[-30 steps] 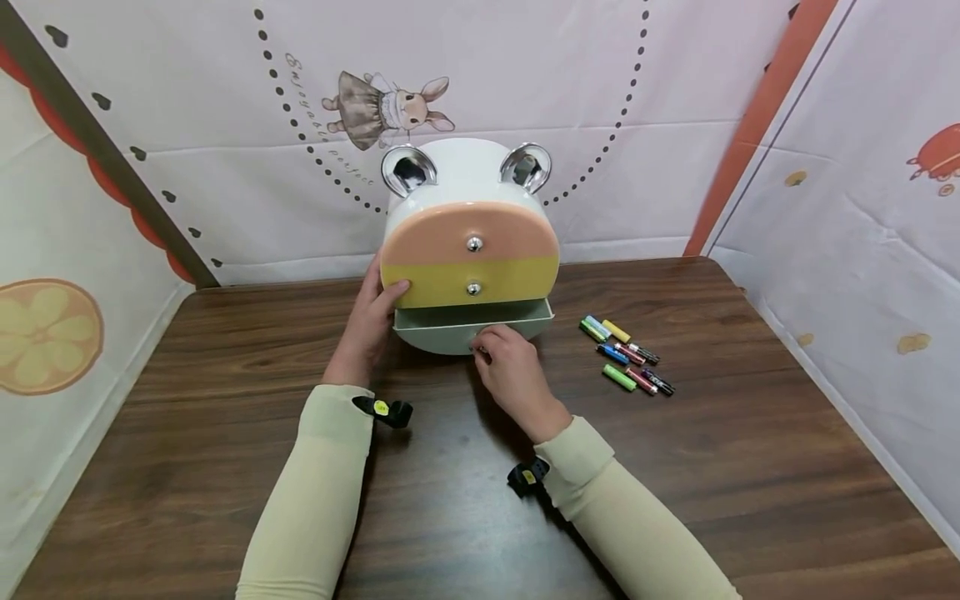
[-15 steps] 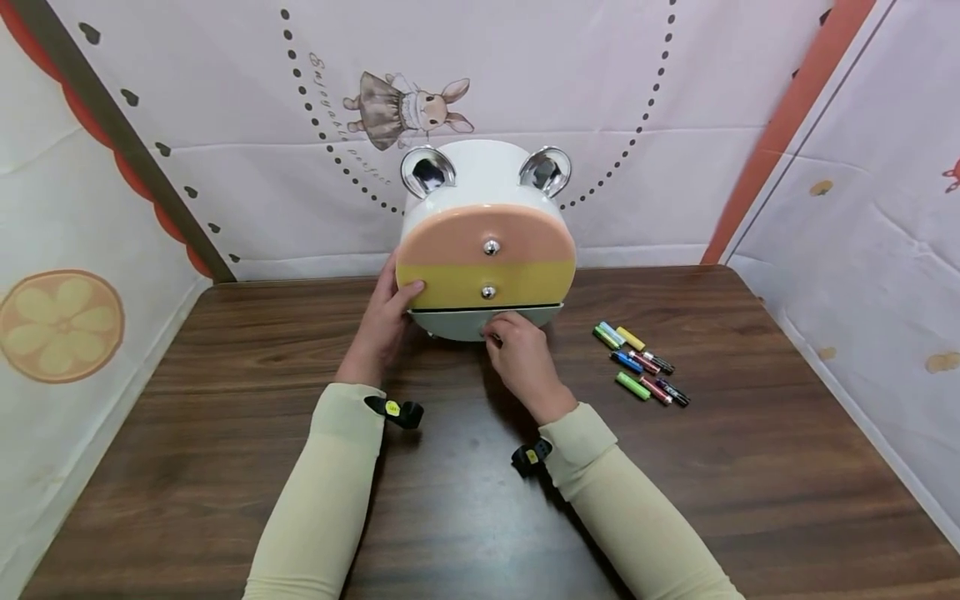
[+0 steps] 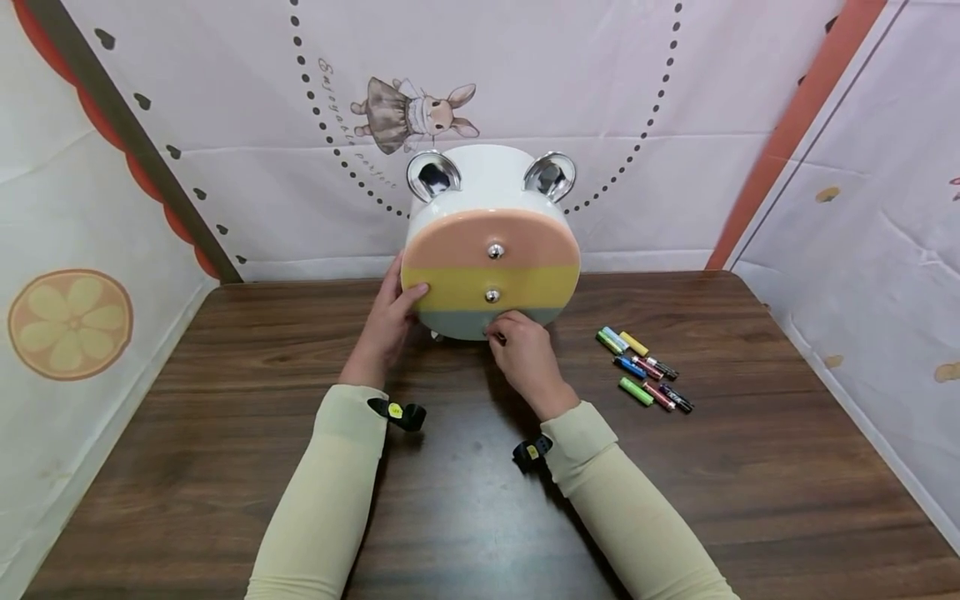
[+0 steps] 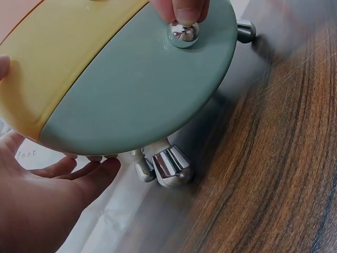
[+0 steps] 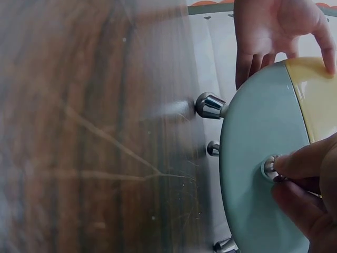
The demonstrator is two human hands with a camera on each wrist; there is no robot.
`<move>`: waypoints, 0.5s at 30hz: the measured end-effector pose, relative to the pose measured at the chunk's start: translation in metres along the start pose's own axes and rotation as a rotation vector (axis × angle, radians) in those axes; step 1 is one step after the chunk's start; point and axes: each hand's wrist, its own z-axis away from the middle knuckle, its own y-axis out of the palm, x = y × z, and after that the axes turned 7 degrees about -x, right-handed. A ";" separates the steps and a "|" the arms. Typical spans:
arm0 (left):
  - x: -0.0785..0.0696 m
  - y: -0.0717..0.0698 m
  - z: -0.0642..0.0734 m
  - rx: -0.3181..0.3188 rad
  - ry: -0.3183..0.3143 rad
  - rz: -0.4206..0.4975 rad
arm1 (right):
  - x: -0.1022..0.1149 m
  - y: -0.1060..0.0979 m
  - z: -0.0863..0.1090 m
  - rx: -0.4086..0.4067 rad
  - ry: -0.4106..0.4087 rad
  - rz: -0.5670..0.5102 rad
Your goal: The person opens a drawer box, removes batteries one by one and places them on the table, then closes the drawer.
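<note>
A small round drawer cabinet (image 3: 491, 196) with a white body and shiny ear-like discs stands at the table's back. Its front has orange, yellow and grey-green bands, each with a silver knob. My left hand (image 3: 386, 325) holds the cabinet's left side, thumb over the yellow front and fingers along the side. With thumb and fingertips, my right hand (image 3: 525, 354) pinches the lowest knob (image 5: 270, 168). The grey-green bottom drawer (image 4: 131, 95) sits flush with the yellow one. Silver feet (image 4: 171, 166) show under the cabinet in the left wrist view.
Right of the cabinet, several short coloured markers (image 3: 645, 368) lie in a loose cluster on the dark wooden table (image 3: 225, 400). A printed cloth (image 3: 247, 183) with a rabbit figure hangs directly behind the cabinet; more cloth lines both sides.
My right hand has pushed the bottom drawer in, from partly pulled out to flush with the front. The left hand has kept its hold. The head view has shifted slightly.
</note>
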 end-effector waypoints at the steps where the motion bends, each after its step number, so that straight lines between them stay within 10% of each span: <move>1: 0.000 -0.001 0.000 0.001 -0.003 -0.002 | 0.000 0.000 0.000 0.003 -0.001 -0.001; 10: 0.001 -0.012 -0.001 0.000 -0.035 -0.020 | -0.002 -0.003 -0.002 0.021 -0.046 0.018; 15: 0.003 -0.025 0.002 -0.017 -0.040 -0.187 | -0.008 -0.017 -0.004 0.002 -0.046 0.032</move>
